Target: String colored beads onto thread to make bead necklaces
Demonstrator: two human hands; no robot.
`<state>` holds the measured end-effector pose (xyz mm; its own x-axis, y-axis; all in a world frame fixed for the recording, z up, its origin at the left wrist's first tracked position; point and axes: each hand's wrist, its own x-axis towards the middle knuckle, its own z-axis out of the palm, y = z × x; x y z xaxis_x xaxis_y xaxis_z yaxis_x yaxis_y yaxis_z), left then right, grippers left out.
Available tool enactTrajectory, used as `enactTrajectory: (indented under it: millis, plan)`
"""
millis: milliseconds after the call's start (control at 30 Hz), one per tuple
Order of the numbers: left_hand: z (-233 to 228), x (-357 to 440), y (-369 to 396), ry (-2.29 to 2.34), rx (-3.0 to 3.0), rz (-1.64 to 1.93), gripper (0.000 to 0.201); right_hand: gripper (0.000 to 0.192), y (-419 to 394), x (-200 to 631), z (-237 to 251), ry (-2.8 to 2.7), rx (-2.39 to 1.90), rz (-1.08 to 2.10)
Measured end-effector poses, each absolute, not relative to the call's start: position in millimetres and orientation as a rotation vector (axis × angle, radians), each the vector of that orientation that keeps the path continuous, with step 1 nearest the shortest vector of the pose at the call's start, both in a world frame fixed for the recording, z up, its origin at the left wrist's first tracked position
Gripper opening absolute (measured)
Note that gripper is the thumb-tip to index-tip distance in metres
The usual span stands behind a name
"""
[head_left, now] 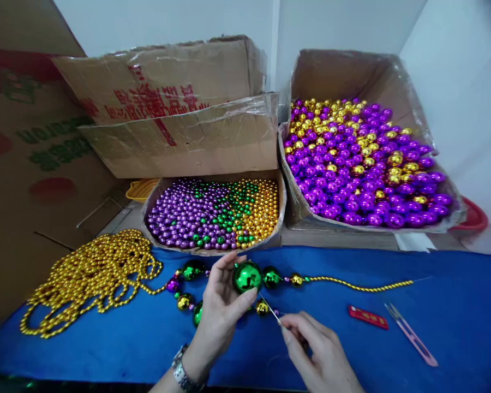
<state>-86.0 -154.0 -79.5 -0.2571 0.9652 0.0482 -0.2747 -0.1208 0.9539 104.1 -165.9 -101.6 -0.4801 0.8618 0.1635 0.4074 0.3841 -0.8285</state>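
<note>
My left hand (225, 305) is closed round a large shiny green bead (247, 277), thumb in front and fingers behind. In my right hand (315, 346) a thin metal needle (272, 310) is pinched between thumb and fingers, its far end at the underside of that bead. A bead garland runs behind my left hand, with green, gold and purple beads such as a smaller green bead (271, 277) and a gold bead (297, 279). Its right end is a string of small gold beads (360, 284). Part of the garland is hidden by my left hand.
A heap of gold bead strings (94, 278) lies left on the blue cloth (352, 355). Behind stand a carton (284, 207) of small beads and a carton (347, 71) of purple and gold beads. A red packet (368, 317) and pink thread snips (412, 335) lie right.
</note>
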Motion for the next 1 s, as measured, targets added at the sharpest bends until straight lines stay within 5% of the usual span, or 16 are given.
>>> enactTrajectory:
  millis: [1000]
  plan:
    - [-76.9,-73.6,-138.0,1.188,0.957,1.565,0.076,0.022,-152.9,117.1,-126.7,-2.123,-1.026,0.540]
